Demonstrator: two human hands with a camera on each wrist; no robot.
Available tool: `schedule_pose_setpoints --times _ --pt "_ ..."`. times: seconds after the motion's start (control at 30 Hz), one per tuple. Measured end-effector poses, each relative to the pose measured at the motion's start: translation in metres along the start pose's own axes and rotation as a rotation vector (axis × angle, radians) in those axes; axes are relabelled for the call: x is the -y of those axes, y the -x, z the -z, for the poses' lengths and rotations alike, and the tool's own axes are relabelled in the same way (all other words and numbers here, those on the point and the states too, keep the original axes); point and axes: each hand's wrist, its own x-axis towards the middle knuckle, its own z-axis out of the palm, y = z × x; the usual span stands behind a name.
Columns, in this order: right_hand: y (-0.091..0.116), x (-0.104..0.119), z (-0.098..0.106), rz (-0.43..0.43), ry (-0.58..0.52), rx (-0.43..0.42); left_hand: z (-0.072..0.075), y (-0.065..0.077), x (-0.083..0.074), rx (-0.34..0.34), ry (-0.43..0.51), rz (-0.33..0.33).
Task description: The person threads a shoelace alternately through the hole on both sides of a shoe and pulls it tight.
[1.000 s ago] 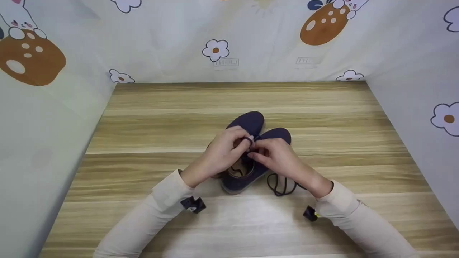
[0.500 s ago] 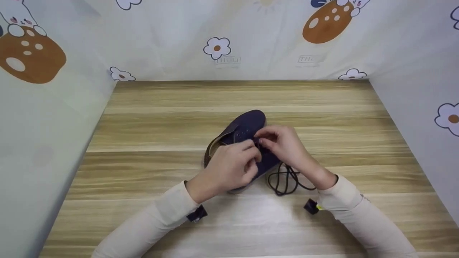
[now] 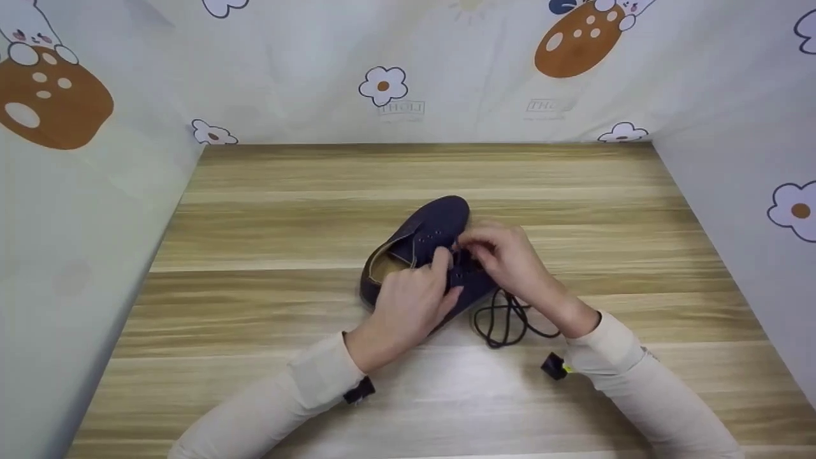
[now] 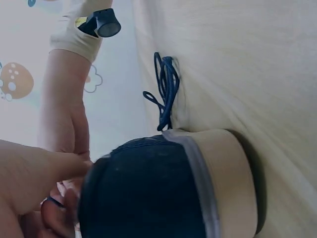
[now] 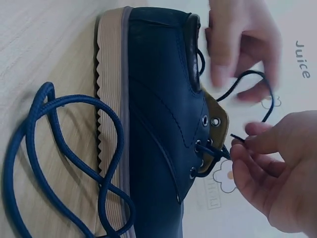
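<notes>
A dark blue lace-up shoe (image 5: 158, 74) with a ribbed pale sole lies under both hands; its heel fills the lower left wrist view. My right hand (image 3: 513, 258) pinches a dark blue shoelace (image 5: 255, 72) near its tip, beside the eyelets. From there the lace arcs back to the shoe's opening and runs through some eyelets. My left hand (image 3: 411, 296) is over the opening, thumb and fingers apart, close to the lace; motion blurs it in the right wrist view. A second dark blue shoe (image 3: 446, 213) lies alongside, its visible eyelets unlaced.
A loose coil of dark lace (image 3: 503, 322) lies on the wood-grain table (image 3: 255, 223), right of the near shoe. Patterned cloth walls (image 3: 306, 76) enclose the back and sides. Each wrist carries a small black camera (image 3: 554, 366).
My left hand has drawn back from the laces toward the near shoe's heel, uncovering the far shoe's opening. The right hand has shifted slightly toward the toe and stays by the eyelets.
</notes>
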Motion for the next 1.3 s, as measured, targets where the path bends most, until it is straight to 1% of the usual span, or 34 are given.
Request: schedule_pose_setpoints --times 0.03,0.1,0.17,0.2,0.27,0.37,0.43,0.53,0.67,0.77,0.87,1.0,1.23,1.3 --pt "0.000 0.001 0.001 -0.006 -0.001 0.001 0.001 0.001 -0.001 -0.025 0.015 -0.019" --pt "0.000 0.002 0.003 -0.019 0.014 0.000 0.003 0.002 -0.003 -0.052 0.036 -0.069" --pt "0.000 0.004 0.006 -0.021 0.050 -0.006 0.003 0.003 -0.004 -0.045 0.037 -0.106" --pt "0.000 0.005 0.007 -0.016 0.070 -0.009 0.003 0.003 -0.005 -0.035 0.027 -0.109" --pt "0.000 0.007 0.008 -0.001 0.103 -0.014 0.002 0.004 -0.005 0.004 -0.016 -0.083" --pt "-0.001 0.008 0.010 0.035 0.137 -0.017 0.000 0.003 -0.005 0.086 -0.065 -0.007" --pt "-0.001 0.008 0.012 0.057 0.143 0.004 -0.002 0.000 -0.004 0.143 -0.072 0.040" --pt "-0.001 0.006 0.013 0.103 0.173 0.055 -0.005 -0.005 -0.002 0.206 -0.029 0.074" --pt "0.000 0.004 0.012 0.155 0.274 0.127 -0.006 -0.010 0.000 0.238 0.060 0.086" --pt "0.000 0.003 0.012 0.188 0.357 0.145 -0.005 -0.011 0.000 0.240 0.112 0.088" --pt "-0.001 0.003 0.013 0.213 0.409 0.154 -0.006 -0.011 0.000 0.234 0.138 0.084" --pt "-0.002 0.004 0.014 0.243 0.434 0.201 -0.007 -0.010 0.000 0.221 0.160 0.072" --pt "0.006 -0.002 0.018 0.316 0.466 0.266 -0.017 -0.002 -0.011 0.182 0.198 0.074" --pt "0.008 -0.005 0.019 0.326 0.451 0.286 -0.019 0.000 -0.014 0.175 0.202 0.074"
